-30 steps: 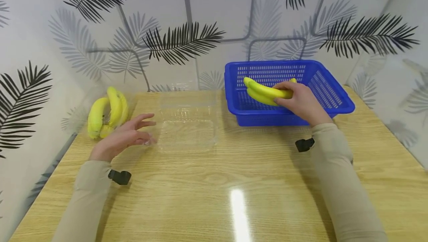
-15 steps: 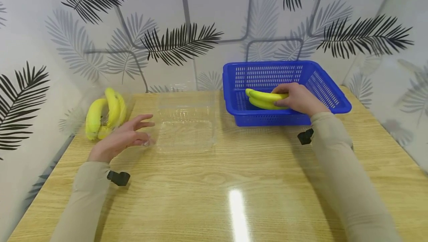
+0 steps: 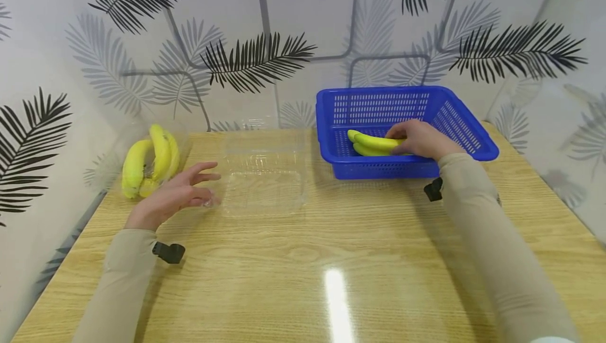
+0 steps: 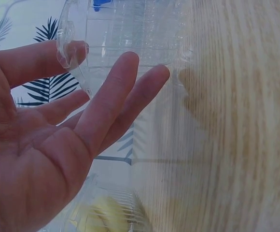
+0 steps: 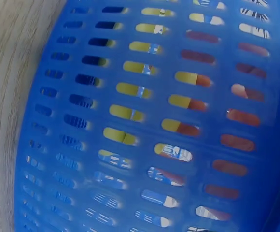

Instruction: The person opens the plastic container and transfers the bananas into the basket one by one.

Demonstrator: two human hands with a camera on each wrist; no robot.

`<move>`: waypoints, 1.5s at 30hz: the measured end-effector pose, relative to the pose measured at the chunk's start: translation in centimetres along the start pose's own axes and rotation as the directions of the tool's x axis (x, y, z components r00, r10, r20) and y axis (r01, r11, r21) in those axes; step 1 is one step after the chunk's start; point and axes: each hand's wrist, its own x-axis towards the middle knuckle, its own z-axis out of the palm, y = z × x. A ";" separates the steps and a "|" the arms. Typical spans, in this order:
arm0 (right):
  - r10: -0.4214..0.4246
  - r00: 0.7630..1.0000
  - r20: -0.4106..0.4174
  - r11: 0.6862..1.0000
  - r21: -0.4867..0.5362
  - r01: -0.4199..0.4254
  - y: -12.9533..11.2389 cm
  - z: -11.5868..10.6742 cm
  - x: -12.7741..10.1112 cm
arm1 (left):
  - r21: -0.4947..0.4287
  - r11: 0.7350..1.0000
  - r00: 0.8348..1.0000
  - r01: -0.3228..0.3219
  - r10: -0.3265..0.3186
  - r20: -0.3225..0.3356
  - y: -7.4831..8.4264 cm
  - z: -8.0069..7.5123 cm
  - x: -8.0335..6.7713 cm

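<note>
With the right hand [image 3: 418, 139] holding bananas [image 3: 371, 144] in its grip inside the blue basket [image 3: 388, 170] and the left hand [image 3: 175, 198] spread wide, a low withdrawal could drag the basket.

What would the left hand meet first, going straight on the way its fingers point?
Probably the clear plastic container beside the left hand; see-through plastic makes depth unclear, so the two may already touch.
</note>
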 end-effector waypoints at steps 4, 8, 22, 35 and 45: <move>-0.004 1.000 0.020 1.000 -0.003 0.004 0.1 -0.2 -0.1 | 0.002 1.000 1.000 -0.010 0.010 0.009 0.0 0.0 0.0; 0.006 1.000 0.009 1.000 0.009 -0.006 -0.2 -0.4 -0.4 | 0.001 1.000 1.000 -0.012 0.012 0.011 0.0 0.0 0.0; -0.121 0.948 -0.296 0.978 0.128 0.165 -6.7 1.9 -2.7 | -0.009 1.000 1.000 -0.001 0.001 0.009 -0.2 0.1 0.2; -0.455 0.859 -0.233 0.856 0.152 0.494 -15.3 7.7 -2.5 | 0.018 1.000 0.999 0.020 -0.020 -0.031 0.2 0.3 0.3; -0.449 0.879 -0.164 0.867 0.156 0.472 -16.2 9.9 -1.7 | 0.033 0.999 0.999 0.023 -0.021 -0.047 0.5 0.2 0.2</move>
